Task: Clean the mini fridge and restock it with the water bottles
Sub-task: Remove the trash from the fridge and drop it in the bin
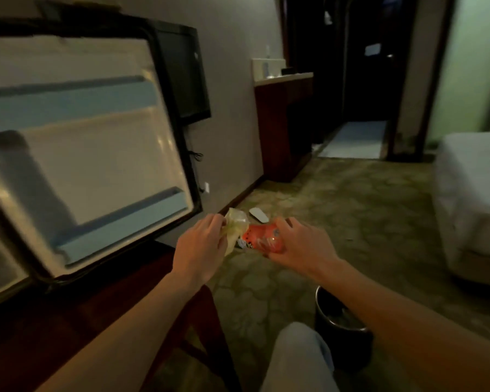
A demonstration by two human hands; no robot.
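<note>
Mini fridge, dark-framed door (pixel 77 154) swung wide at 10 o'clock; its white moulded inner liner with pale blue shelf rails shows nothing on the rails. The fridge cavity is barely in view at the left edge, contents unreadable. No water bottles visible anywhere in frame. At centre, left hand (pixel 201 244) grips a crumpled pale yellow-green plastic wrapper (pixel 235 226), fingers curled around it. Right hand (pixel 297 244), just at 3 o'clock of the left, holds a glossy orange-red snack packet (pixel 262 240), fingers wrapped over its top. The two items touch between the hands. Judged step: the clear-out phase of cleaning, rubbish in hand and not yet dumped. A dark round waste bin (pixel 343 332) stands on the green patterned carpet (pixel 351 210) at 5 o'clock, below the right forearm. Next move likely calls for lowering both hands over the bin mouth and releasing; the light wrapper may drift wide. A small white flat object (pixel 258 215) lies on the carpet at 12 o'clock of the hands, identity unclear.
</note>
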